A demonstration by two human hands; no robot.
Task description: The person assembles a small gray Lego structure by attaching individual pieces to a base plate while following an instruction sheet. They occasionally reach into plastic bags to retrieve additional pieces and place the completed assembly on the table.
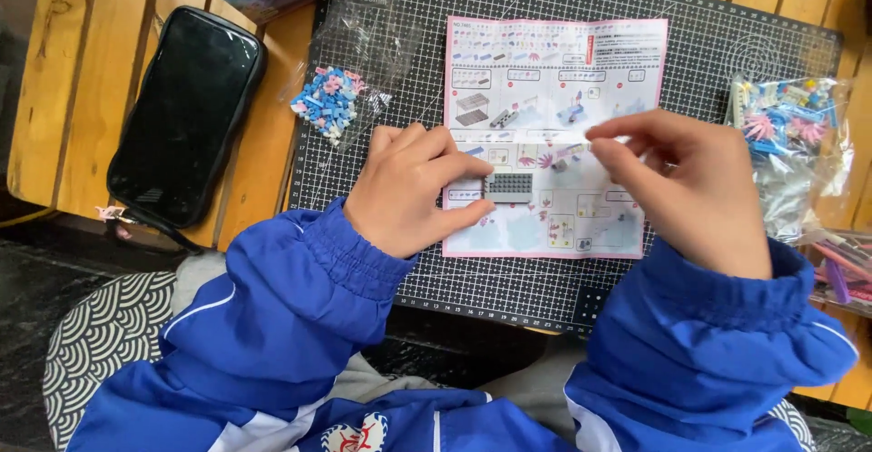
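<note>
My left hand rests on a pink-and-white instruction sheet and pinches a small grey studded plate between thumb and fingers. My right hand hovers just right of the plate with thumb and forefinger pinched together; whether a tiny piece sits between them I cannot tell. The sheet lies on a dark gridded cutting mat. Both arms wear blue sleeves.
A clear bag of small blue, pink and white bricks lies on the mat's left part. More bags of colourful pieces sit at the right edge. A black phone in a case lies on the wooden slatted table at left.
</note>
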